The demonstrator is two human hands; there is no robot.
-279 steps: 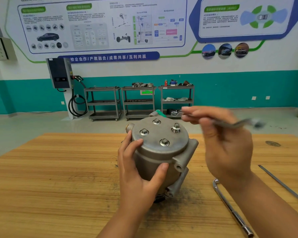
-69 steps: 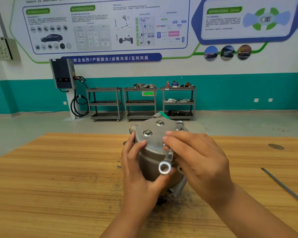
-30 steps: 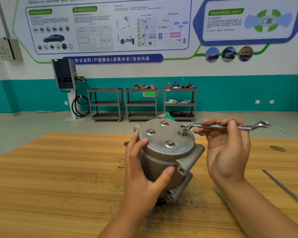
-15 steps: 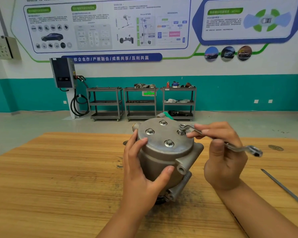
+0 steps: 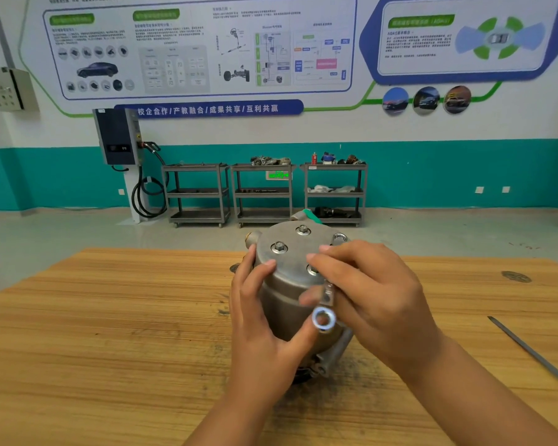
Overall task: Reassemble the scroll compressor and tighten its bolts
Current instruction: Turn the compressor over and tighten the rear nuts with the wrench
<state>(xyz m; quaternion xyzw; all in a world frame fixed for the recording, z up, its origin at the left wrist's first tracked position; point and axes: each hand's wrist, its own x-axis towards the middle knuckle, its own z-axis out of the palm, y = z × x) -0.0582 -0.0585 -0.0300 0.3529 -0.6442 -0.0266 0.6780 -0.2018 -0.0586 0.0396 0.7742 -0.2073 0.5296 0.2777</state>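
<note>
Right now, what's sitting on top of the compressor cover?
Four bolts show on the compressor cover: left bolt, rear bolt, right bolt, and near bolt half under the right hand. That hand grips a wrench; its far end is hidden under the fingers.

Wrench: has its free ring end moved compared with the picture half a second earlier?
Yes. The wrench swung round toward the camera: its ring end, earlier out right of the compressor, now hangs before its front wall.
</note>
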